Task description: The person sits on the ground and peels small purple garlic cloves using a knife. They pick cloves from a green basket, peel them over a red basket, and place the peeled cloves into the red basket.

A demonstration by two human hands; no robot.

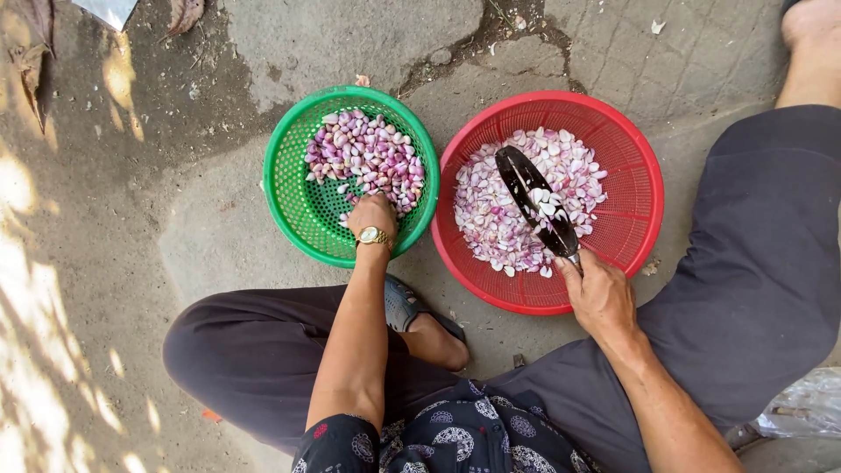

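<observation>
- Your left hand reaches down into the green basket, fingers curled among the whole purple shallots; the fingertips are buried in the pile, so you cannot tell whether they have closed on one or only touch them.
- A gold wristwatch sits on that wrist, just over the basket's near rim.
- Your right hand is wrapped tight around the handle of a dark-bladed knife; the handle itself is hidden inside your fist.
- The blade lies flat over the red basket, pointing away from you, with a few pale slices stuck to it.
- Sliced shallot pieces fill the middle of the red basket beneath the blade.
- The two baskets stand side by side on the concrete ground, their rims touching or very nearly so.
- Your foot in a grey sandal shows partly behind your left forearm; the frame's top edge cuts off your other foot.
</observation>
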